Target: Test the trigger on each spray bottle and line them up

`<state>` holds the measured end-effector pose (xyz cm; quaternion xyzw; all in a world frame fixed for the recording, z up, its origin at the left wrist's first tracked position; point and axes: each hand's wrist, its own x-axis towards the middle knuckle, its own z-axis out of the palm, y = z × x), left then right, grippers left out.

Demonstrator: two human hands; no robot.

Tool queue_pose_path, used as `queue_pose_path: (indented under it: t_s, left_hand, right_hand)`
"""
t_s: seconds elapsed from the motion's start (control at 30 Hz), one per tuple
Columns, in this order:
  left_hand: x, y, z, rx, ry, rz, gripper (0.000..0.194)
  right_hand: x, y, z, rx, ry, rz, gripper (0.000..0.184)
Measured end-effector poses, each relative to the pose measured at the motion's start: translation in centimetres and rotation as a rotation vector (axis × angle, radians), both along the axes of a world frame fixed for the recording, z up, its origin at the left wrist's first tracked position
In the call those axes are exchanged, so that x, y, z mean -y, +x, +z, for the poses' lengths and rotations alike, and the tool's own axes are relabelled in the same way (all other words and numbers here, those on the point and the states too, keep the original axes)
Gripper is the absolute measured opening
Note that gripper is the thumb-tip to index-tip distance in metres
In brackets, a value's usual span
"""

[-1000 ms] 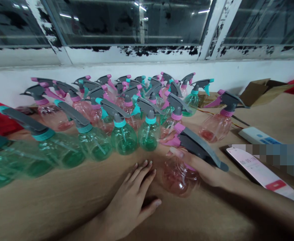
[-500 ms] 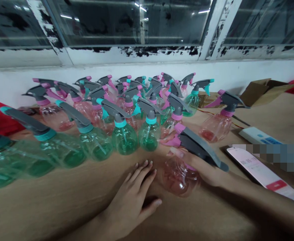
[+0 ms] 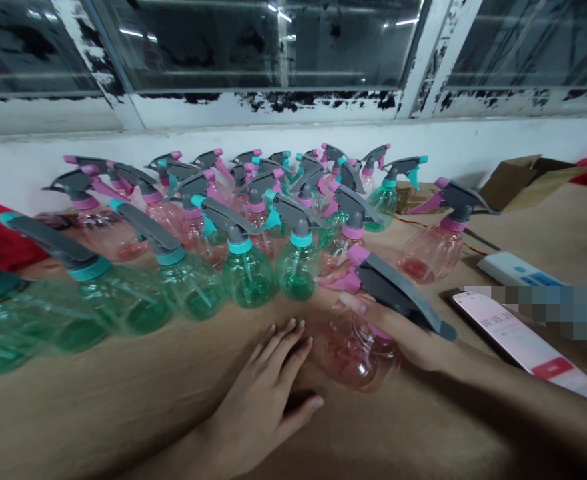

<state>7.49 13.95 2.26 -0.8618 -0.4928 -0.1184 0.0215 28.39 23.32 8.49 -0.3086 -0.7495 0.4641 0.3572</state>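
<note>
My right hand (image 3: 393, 327) is wrapped round the neck of a pink spray bottle (image 3: 358, 363), which has a grey and pink trigger head and stands on the table (image 3: 163, 400). Its nozzle points to the left and away from me. Left of that bottle, my left hand (image 3: 268, 387) lies flat on the tabletop with the fingers stretched out, holding nothing. Just beyond the hands stands a green spray bottle (image 3: 298, 273) with a turquoise collar. Another green spray bottle (image 3: 249, 277) is beside it. My right fingertips partly cover the held bottle's neck.
Several more green and pink spray bottles crowd the left and back, up to the white wall (image 3: 23, 150). A single pink spray bottle (image 3: 431, 250) stands at right. A phone (image 3: 528, 347), a white device (image 3: 516, 270) and an open cardboard box (image 3: 523, 183) lie farther right.
</note>
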Motion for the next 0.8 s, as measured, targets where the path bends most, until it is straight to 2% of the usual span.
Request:
queue_pose_path:
  t_s: [0.2,0.33,0.47,0.53,0.63,0.8]
  left_hand:
    - [0.0,-0.1,-0.1,0.003,-0.006,0.002,0.059]
    - [0.0,0.0,-0.1,0.002,-0.009,0.011,0.059]
    - [-0.1,0.0,0.0,-0.005,-0.006,0.008,0.059]
    - [-0.1,0.0,0.0,-0.006,-0.006,0.009,0.058]
    - [0.0,0.0,0.0,0.002,-0.008,0.013,0.058]
    - [0.0,0.0,0.0,-0.008,-0.013,0.008,0.058]
  right_hand:
    - [0.0,-0.4,0.3,-0.015,0.029,0.018,0.027]
    - [0.1,-0.5,0.8,-0.008,0.112,-0.005,0.021]
    - [0.1,-0.3,1.1,0.034,0.195,-0.075,0.028]
    - [0.0,-0.1,0.8,0.033,0.174,-0.076,0.026]
    - [-0.1,0.1,0.2,-0.029,0.07,0.005,0.019]
    - [-0.2,0.1,-0.7,-0.057,-0.055,0.045,0.026]
